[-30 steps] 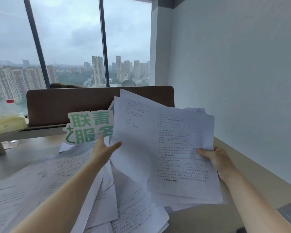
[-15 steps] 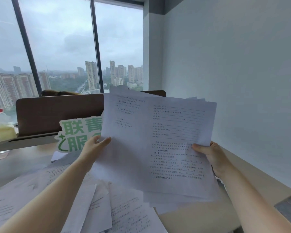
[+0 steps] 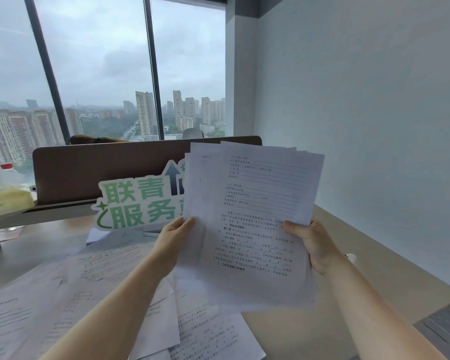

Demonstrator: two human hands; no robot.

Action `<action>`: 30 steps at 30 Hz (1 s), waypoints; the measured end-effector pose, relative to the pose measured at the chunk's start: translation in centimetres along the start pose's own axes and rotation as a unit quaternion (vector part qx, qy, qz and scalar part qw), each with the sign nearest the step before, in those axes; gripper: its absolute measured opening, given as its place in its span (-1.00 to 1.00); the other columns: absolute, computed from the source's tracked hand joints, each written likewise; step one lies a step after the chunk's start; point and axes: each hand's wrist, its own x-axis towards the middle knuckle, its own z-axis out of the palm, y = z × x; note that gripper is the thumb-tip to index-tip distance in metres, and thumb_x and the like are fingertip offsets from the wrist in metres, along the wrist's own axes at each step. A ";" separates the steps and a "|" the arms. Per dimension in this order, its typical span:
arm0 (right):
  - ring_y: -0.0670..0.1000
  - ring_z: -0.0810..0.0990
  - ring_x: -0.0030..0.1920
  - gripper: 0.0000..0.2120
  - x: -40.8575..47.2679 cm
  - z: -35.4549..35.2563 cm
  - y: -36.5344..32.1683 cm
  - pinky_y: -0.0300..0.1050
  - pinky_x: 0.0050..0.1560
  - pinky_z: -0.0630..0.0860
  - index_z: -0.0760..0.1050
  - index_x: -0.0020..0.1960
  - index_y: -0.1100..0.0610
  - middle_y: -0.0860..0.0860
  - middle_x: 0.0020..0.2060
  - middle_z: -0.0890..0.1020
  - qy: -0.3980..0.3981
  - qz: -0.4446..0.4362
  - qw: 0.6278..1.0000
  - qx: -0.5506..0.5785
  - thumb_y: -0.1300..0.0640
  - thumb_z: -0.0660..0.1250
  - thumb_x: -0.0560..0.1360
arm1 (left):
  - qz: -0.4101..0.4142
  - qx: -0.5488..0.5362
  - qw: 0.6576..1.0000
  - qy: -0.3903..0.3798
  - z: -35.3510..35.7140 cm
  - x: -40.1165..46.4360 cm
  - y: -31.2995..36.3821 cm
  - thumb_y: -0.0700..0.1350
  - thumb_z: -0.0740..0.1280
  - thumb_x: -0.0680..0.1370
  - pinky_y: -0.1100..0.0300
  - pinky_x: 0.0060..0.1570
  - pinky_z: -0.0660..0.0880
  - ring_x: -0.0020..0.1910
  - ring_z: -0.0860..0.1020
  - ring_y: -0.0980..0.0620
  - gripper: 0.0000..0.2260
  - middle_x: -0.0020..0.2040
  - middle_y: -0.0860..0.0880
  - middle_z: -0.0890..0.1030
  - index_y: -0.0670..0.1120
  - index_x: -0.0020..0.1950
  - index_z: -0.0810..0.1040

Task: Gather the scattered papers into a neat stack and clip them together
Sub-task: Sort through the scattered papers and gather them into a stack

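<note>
I hold a bundle of printed white papers (image 3: 252,219) upright above the desk, its sheets still fanned at the top edges. My left hand (image 3: 173,241) grips the bundle's left edge and my right hand (image 3: 311,245) grips its right edge. More loose printed sheets (image 3: 94,289) lie scattered and overlapping on the desk below, to the left and under my arms. No clip is visible.
A green-and-white sign with Chinese characters (image 3: 140,203) stands behind the papers against a brown desk divider (image 3: 94,170). A plastic bottle of yellow liquid (image 3: 3,193) sits on a shelf at far left. A white wall (image 3: 374,126) borders the wooden desk (image 3: 369,276) on the right.
The loosely spread sheets have been drawn together into a narrower, more upright bundle; my left hand closed onto its left edge, and both hands came closer together.
</note>
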 end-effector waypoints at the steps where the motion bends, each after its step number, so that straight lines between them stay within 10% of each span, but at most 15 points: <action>1: 0.28 0.67 0.06 -0.78 0.0 0.2 0.0 0.19 0.12 0.58 0.65 0.10 0.21 0.22 0.04 0.71 0.001 -0.006 1.000 0.001 0.33 0.36 0.49 | 0.007 -0.006 1.000 -0.002 0.4 -0.1 0.0 -0.04 0.29 0.61 -0.27 0.17 0.47 -0.02 0.59 -0.18 -0.82 -0.05 -0.17 0.66 -0.09 -0.05 0.64; 12: 0.14 0.73 -0.06 -0.84 -1.2 3.5 -0.1 0.01 -0.05 0.64 0.69 0.02 0.14 0.13 -0.07 0.75 -0.023 -0.094 0.994 -0.052 0.28 0.35 0.53 | 0.098 -0.019 0.995 0.024 4.2 -2.2 0.5 -0.18 0.44 0.49 0.23 -0.32 0.60 -0.24 0.70 0.04 -0.90 -0.19 -0.01 0.74 -0.12 -0.01 0.65; 20: -0.21 0.62 -0.03 -0.79 -2.8 3.6 6.7 -0.31 -0.05 0.49 0.60 0.06 -0.07 -0.24 -0.08 0.67 0.044 -0.086 0.975 -0.202 0.23 0.34 0.57 | 0.019 0.100 0.994 0.033 3.8 -3.5 -5.1 -0.20 0.29 0.60 0.18 -0.14 0.57 -0.08 0.63 -0.06 -0.88 -0.13 -0.04 0.67 -0.13 -0.05 0.62; 30: 0.02 0.55 -0.28 -0.87 -1.6 1.6 3.3 -0.16 -0.34 0.38 0.53 -0.04 0.04 -0.06 -0.28 0.62 0.119 -0.079 0.917 -0.372 0.24 0.32 0.47 | 0.001 0.147 0.989 -0.011 5.1 -3.9 -4.4 -0.16 0.31 0.58 0.22 -0.24 0.58 -0.13 0.67 0.07 -0.91 -0.09 0.03 0.70 -0.01 -0.01 0.60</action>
